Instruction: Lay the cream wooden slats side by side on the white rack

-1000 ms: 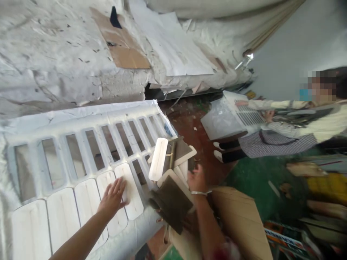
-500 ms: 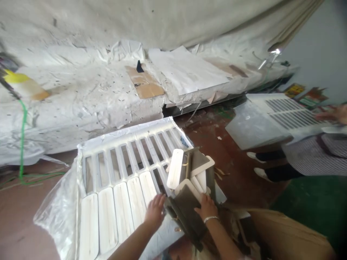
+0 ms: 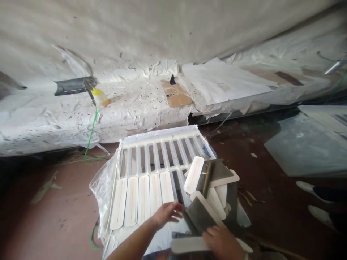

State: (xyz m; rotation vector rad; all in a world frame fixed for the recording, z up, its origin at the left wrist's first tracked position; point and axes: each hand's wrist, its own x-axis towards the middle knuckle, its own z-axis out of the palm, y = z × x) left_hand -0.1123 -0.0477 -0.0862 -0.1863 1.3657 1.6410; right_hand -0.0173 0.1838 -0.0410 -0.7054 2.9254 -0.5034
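Observation:
My right hand point(image 3: 221, 240) is closed on the end of a pale, round-cornered panel point(image 3: 189, 245) at the bottom of the view; its grip is partly blurred. My left hand point(image 3: 168, 214) hovers to the left, fingers apart and empty, beside the dark edge of the heap. That heap holds dark grey flat pieces point(image 3: 200, 215) with pale rounded borders, some with gold-coloured fittings. A loose white panel point(image 3: 194, 175) leans on its top. Under the hands stands a white slotted rack point(image 3: 159, 134). Several white panels point(image 3: 144, 196) lie side by side in its near row.
Behind the rack runs a long bench point(image 3: 141, 119) covered in spattered white sheeting. On it are a yellow-topped bottle point(image 3: 100, 96), cardboard point(image 3: 177, 95) and white paper point(image 3: 225, 83). Another person's shoes point(image 3: 320, 215) and a grey sheet point(image 3: 306, 144) are at the right.
The view has swung left, so the rack appears further right. My right hand has closed on a pale panel and brought it low across the front; my left hand has lifted slightly, fingers spread.

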